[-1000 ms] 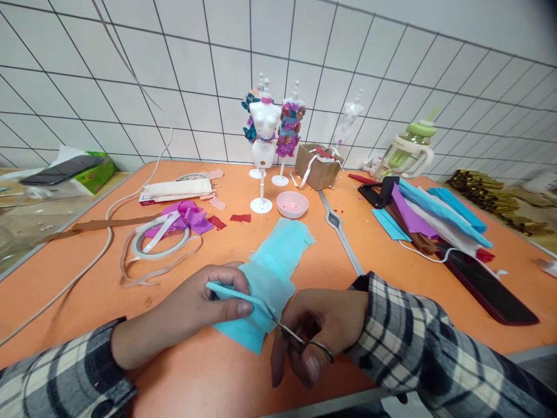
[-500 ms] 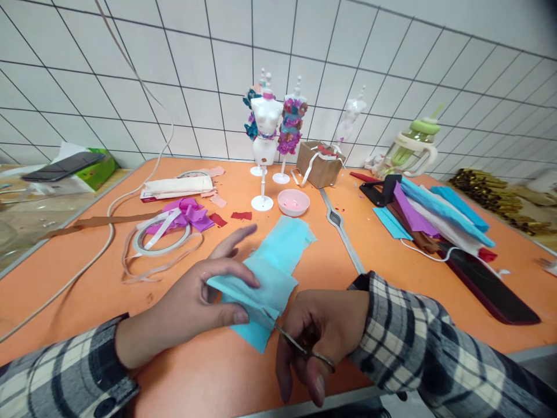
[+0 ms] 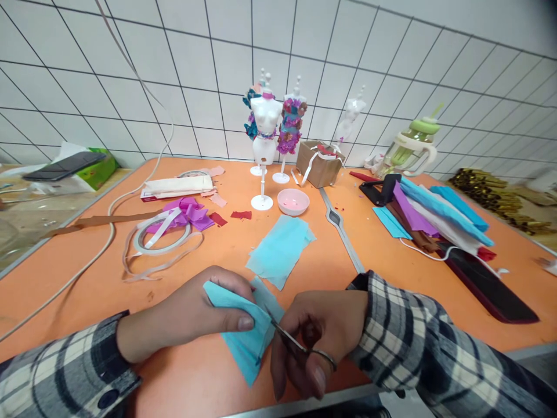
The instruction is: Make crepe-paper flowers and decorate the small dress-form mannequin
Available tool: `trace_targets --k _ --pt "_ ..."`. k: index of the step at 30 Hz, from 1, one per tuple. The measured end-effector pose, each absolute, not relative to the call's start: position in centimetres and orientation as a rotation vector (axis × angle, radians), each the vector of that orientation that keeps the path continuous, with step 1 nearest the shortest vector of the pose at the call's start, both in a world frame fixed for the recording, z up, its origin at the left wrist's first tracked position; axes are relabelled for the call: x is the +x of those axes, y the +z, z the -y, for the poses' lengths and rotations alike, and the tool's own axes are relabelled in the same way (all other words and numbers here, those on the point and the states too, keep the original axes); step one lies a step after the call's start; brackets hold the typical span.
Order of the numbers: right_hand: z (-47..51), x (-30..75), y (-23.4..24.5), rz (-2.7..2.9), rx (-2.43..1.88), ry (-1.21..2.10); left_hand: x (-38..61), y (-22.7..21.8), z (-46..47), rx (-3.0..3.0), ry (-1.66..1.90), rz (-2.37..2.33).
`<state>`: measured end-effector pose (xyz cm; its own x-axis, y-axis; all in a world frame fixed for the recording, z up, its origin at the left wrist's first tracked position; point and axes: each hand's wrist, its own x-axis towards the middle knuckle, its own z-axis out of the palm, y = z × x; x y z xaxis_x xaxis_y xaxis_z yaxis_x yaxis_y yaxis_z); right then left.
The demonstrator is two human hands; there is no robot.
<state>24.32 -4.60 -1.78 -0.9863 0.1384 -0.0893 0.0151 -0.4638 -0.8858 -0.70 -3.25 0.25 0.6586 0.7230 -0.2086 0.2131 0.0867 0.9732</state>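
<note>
My left hand (image 3: 213, 305) is closed on a folded piece of blue crepe paper (image 3: 248, 348), thumb on top, fingers hidden beneath. In my right hand (image 3: 313, 337) is a pair of scissors (image 3: 290, 341), its blades at the right edge of that paper and its handle loop round my thumb. Whether the blades are fully closed is hard to see. Just beyond my hands another sheet of blue crepe paper (image 3: 281, 247) lies flat on the orange table (image 3: 183, 383).
Behind the sheet are a pink bowl (image 3: 293, 203) and several small mannequins (image 3: 265, 122). Ribbon rolls (image 3: 143, 247) and purple paper (image 3: 191, 213) lie left. To the right are a cardboard box (image 3: 319, 165), stacked coloured paper (image 3: 435, 215), a phone (image 3: 491, 284) and a bottle (image 3: 413, 148).
My left fingers have closed round the blue paper and drawn it nearer, folding it downward. It now lies apart from the flat sheet behind. The scissors stay at its edge.
</note>
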Motion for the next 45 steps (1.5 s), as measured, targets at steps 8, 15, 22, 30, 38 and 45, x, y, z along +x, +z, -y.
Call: trace_targets --k 8,15,22,30,38,45 --pt "4.2 24.3 -2.4 1.621 -0.066 2.649 -0.6 0.2 3.0 1.508 0.447 -0.607" --pt "4.5 24.1 -1.8 1.580 -0.178 2.681 -0.2 0.1 3.1 1.552 0.519 -0.627" --pt "4.8 23.9 -1.9 1.501 -0.261 2.684 -0.1 0.1 3.3 1.590 0.541 -0.647" --pt "4.9 23.7 -1.9 1.488 -0.307 2.667 0.1 -0.1 3.3 1.557 0.556 -0.679" --pt "4.9 23.9 -2.1 1.517 -0.339 2.620 0.3 -0.2 3.0 1.480 0.600 -0.617" --pt "5.1 23.6 -2.1 1.523 -0.399 2.627 0.4 0.0 3.1 1.526 0.576 -0.650"
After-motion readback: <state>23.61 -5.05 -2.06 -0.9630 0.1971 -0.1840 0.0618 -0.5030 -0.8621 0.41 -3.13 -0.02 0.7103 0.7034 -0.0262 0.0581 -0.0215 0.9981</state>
